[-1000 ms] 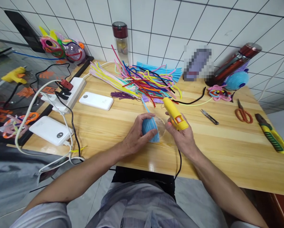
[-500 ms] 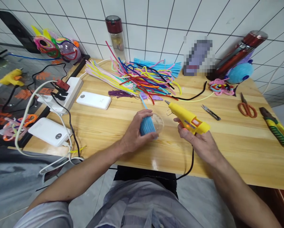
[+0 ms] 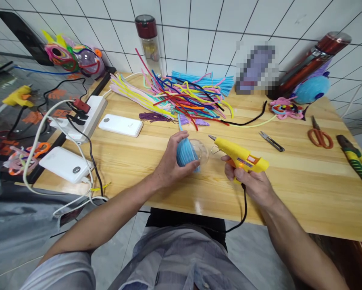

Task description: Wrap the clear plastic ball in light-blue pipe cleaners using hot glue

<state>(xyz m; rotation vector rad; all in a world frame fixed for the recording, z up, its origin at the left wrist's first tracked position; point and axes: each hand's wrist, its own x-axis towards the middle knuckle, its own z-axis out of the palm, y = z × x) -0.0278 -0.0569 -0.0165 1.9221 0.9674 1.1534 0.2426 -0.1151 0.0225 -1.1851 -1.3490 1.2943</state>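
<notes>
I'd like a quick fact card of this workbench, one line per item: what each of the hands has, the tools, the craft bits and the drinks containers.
left hand: on the blue-wrapped clear ball
right hand: holding a yellow glue gun, nozzle toward the ball
tools at right: snips, orange-handled scissors, green-and-yellow pliers
craft bits: pile of colored pipe cleaners, purple tassel
containers by wall: clear bottle with dark red lid, leaning red flask
</notes>
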